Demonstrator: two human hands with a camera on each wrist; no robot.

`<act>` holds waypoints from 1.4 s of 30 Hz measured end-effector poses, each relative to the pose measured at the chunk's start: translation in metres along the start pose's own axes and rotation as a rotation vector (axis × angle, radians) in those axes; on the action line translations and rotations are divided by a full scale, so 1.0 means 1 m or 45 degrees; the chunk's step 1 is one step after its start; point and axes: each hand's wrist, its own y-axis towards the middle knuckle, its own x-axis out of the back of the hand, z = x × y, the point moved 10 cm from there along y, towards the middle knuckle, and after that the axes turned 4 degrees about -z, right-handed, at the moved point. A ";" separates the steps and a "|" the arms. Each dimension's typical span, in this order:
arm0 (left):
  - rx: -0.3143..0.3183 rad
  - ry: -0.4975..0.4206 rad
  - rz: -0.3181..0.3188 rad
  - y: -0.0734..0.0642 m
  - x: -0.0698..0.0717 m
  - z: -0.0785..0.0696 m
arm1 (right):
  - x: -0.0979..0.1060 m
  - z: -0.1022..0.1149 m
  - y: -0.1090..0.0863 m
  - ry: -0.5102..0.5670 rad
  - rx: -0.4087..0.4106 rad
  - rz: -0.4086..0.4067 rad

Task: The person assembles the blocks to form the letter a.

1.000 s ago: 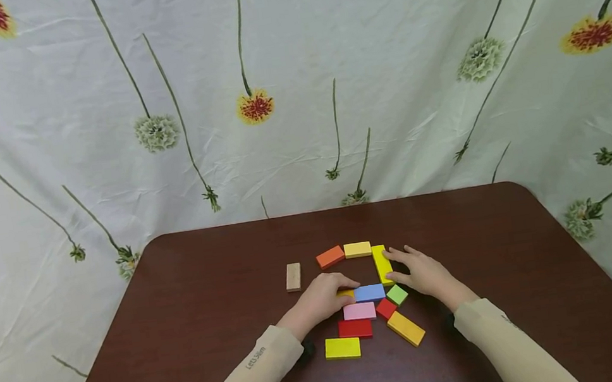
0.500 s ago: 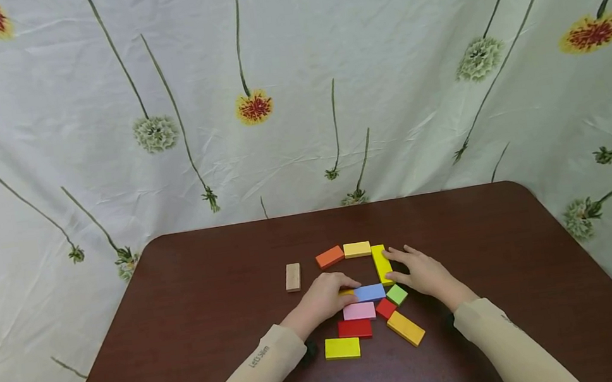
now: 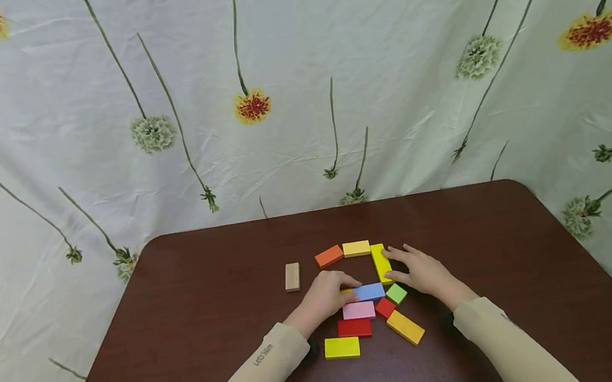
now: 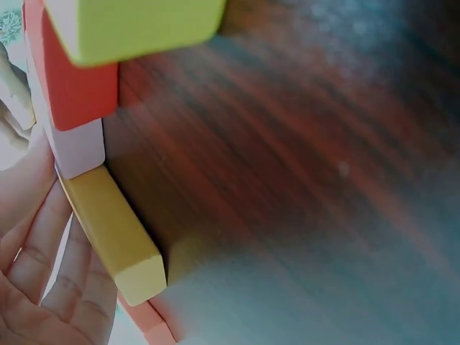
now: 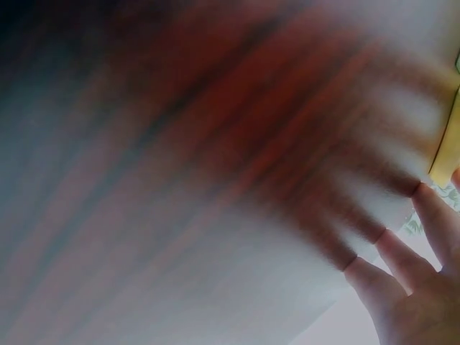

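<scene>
Pinching the orange-yellow block [image 4: 111, 230] between thumb and fingers, my left grip [image 3: 321, 297] holds it at the left end of the blue block [image 3: 369, 292]. My right grip [image 3: 423, 272] is spread, holding nothing, thumb and index finger at the edge of the yellow block [image 3: 380, 264] beyond the blue block's right end. Along the blue block's near side lies the pink block [image 3: 359, 310].

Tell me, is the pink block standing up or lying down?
Lying down. The pink block shows its broad face on top and only a thin front edge.
</scene>
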 end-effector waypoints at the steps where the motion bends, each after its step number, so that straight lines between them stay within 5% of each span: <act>1: 0.001 -0.008 -0.001 0.000 0.000 0.000 | 0.000 0.000 0.000 0.000 -0.001 0.000; 15: 0.055 -0.052 -0.024 -0.001 0.001 -0.001 | 0.003 -0.001 0.001 0.073 -0.022 -0.005; 27: 0.048 -0.036 -0.028 -0.003 0.001 -0.002 | 0.022 0.005 -0.030 0.111 -0.069 -0.248; 42: 0.034 -0.011 -0.037 -0.005 -0.001 -0.001 | 0.006 0.020 -0.056 0.042 -0.111 -0.180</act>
